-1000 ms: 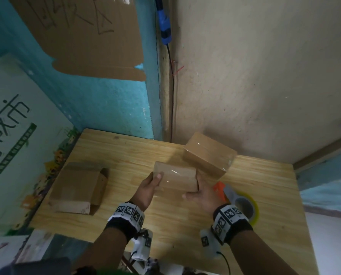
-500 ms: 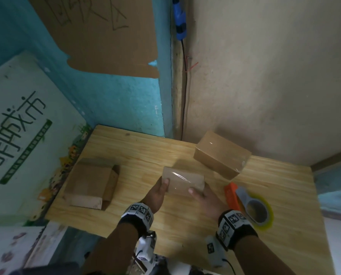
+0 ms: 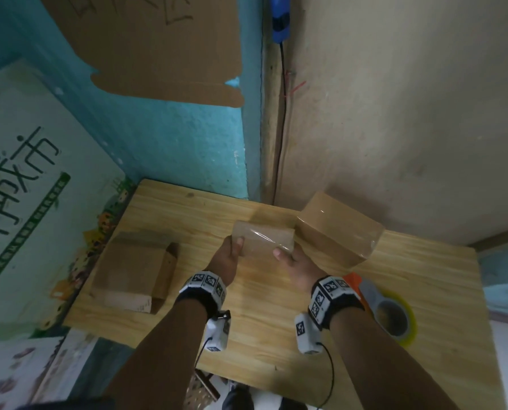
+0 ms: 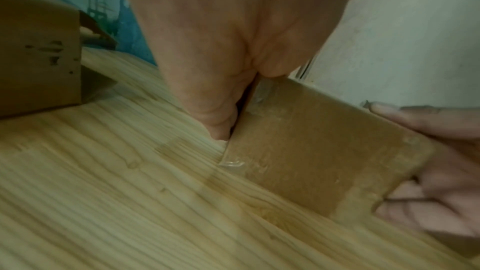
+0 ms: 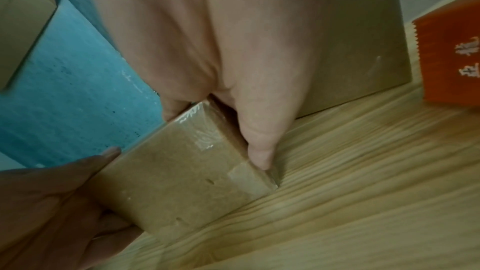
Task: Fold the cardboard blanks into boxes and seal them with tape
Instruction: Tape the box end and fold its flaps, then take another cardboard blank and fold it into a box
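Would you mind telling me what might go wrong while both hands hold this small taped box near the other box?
The small taped box, gripped at its ends by the left hand and right hand, sits close to the larger sealed box and may bump it. Wrinkled tape at one corner could peel.

Both forearms reach up from the bottom of the head frame, each wrist in a marker-patterned band. The left hand (image 3: 227, 258) and right hand (image 3: 298, 261) sit mid-frame, facing each other — thumbs on top, fingers curled round the ends of a small box (image 3: 263, 241) gripped between them.
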Tool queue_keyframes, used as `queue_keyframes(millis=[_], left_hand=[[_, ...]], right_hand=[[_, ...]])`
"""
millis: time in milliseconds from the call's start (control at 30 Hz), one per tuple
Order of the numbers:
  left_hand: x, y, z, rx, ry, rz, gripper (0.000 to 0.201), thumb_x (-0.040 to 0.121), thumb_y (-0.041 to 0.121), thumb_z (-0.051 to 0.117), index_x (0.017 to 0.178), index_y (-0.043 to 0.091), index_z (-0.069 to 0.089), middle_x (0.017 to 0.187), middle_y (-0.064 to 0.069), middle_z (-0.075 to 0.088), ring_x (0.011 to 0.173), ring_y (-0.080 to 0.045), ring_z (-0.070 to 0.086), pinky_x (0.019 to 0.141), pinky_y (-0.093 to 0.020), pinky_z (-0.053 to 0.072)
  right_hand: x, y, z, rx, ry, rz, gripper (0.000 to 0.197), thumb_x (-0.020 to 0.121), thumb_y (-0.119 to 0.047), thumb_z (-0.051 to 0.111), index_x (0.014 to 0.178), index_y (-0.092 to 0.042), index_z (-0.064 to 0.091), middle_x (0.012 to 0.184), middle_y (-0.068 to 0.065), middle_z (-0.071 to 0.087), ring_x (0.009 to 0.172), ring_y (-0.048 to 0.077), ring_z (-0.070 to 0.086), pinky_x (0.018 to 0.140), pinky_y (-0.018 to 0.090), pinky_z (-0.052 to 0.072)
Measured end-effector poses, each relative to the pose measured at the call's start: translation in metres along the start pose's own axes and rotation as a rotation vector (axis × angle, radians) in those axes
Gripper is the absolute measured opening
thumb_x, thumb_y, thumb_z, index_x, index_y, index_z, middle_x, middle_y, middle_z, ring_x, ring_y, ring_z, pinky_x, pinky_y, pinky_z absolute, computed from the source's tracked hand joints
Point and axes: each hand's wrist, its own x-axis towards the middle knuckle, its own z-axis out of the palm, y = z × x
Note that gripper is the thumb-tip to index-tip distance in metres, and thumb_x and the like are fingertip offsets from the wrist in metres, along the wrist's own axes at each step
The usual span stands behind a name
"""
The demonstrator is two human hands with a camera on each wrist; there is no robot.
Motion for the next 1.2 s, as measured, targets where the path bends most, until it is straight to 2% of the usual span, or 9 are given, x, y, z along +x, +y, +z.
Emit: queue_keyframes(millis=[133,233,433,567,667,767,900,1067,1200], left_hand=[[0.001,0.006,-0.002,0.036,0.003,-0.018,0.049,0.107,0.058,0.026,0.130,0.024,0.052,0.110,0.001,0.064,0.107,-0.023,0.063,0.099,-0.041,0.047],[0.002,0.013,-0.005,0.078,-0.005,-0.028,0.049,0.107,0.056,0.026,0.131,0.022,0.052,0.112,-0.001,0.065,0.107,-0.024,0.063,0.097,-0.038,0.047],[-0.002,0.008,-0.022,0.057,0.002,0.029,0.051,0.105,0.060,0.029,0.136,0.026,0.052,0.124,0.001,0.061,0.115,-0.020,0.060,0.098,-0.038,0.045],[-0.012,-0.023,-0.049,0.241,0.060,0.044,0.055,0.108,0.050,0.035,0.154,0.022,0.040,0.161,-0.002,0.038,0.148,-0.023,0.037,0.121,-0.043,0.031],[-0.016,-0.035,-0.070,0.349,0.017,0.106,0.043,0.109,0.037,0.042,0.150,0.025,0.046,0.163,0.000,0.037,0.151,-0.021,0.033,0.124,-0.043,0.026],[-0.018,-0.035,-0.093,0.330,0.052,0.135,0.041,0.109,0.033,0.043,0.149,0.030,0.046,0.163,0.000,0.038,0.152,-0.023,0.032,0.124,-0.047,0.029],[-0.027,-0.029,-0.117,0.273,0.055,0.124,0.045,0.109,0.020,0.041,0.153,0.029,0.042,0.169,0.003,0.020,0.156,-0.016,0.018,0.124,-0.030,0.016],[-0.040,-0.029,-0.145,0.415,0.315,0.063,0.053,0.100,0.019,0.053,0.151,0.026,0.042,0.168,0.005,0.020,0.148,-0.024,0.033,0.122,-0.040,0.030],[-0.043,-0.051,-0.175,0.593,0.443,-0.133,0.071,0.092,0.032,0.056,0.156,0.017,0.029,0.163,-0.012,0.022,0.145,-0.038,0.031,0.118,-0.057,0.030]], right_hand=[[0.002,-0.004,0.000,0.025,0.053,-0.024,0.062,0.107,-0.049,0.052,0.160,-0.021,0.036,0.151,-0.006,0.051,0.140,0.017,0.048,0.103,0.023,0.028],[0.001,-0.003,0.002,0.053,0.104,-0.009,0.068,0.102,-0.059,0.054,0.159,-0.025,0.042,0.154,0.000,0.055,0.143,0.025,0.050,0.105,0.027,0.031],[0.000,-0.007,0.018,0.006,0.143,0.086,0.086,0.101,-0.073,0.036,0.156,-0.006,0.038,0.152,0.013,0.055,0.139,0.033,0.054,0.097,0.032,0.035],[-0.006,-0.019,0.031,0.131,0.544,-0.078,0.038,0.105,-0.043,0.052,0.116,-0.008,0.063,0.096,0.010,0.072,0.092,0.034,0.072,0.068,0.035,0.054],[-0.012,-0.038,0.040,0.119,0.698,-0.246,0.024,0.094,-0.031,0.051,0.103,-0.011,0.061,0.105,0.017,0.072,0.088,0.028,0.071,0.074,0.035,0.059],[-0.018,-0.069,0.054,-0.017,0.662,-0.378,0.005,0.099,-0.015,0.057,0.096,-0.013,0.061,0.142,0.012,0.063,0.126,0.023,0.063,0.095,0.013,0.045],[-0.023,-0.091,0.083,-0.141,0.607,-0.525,0.002,0.099,-0.010,0.061,0.100,-0.011,0.062,0.127,0.009,0.069,0.075,0.016,0.063,0.072,0.004,0.049],[-0.010,-0.083,0.132,-0.186,0.243,-0.440,0.011,0.099,-0.008,0.065,0.103,-0.018,0.069,0.098,-0.008,0.071,0.088,0.005,0.068,0.080,0.019,0.054],[0.007,-0.074,0.164,-0.126,0.107,-0.303,0.014,0.098,-0.011,0.061,0.092,-0.019,0.071,0.089,0.002,0.075,0.085,0.018,0.073,0.085,0.042,0.060]])
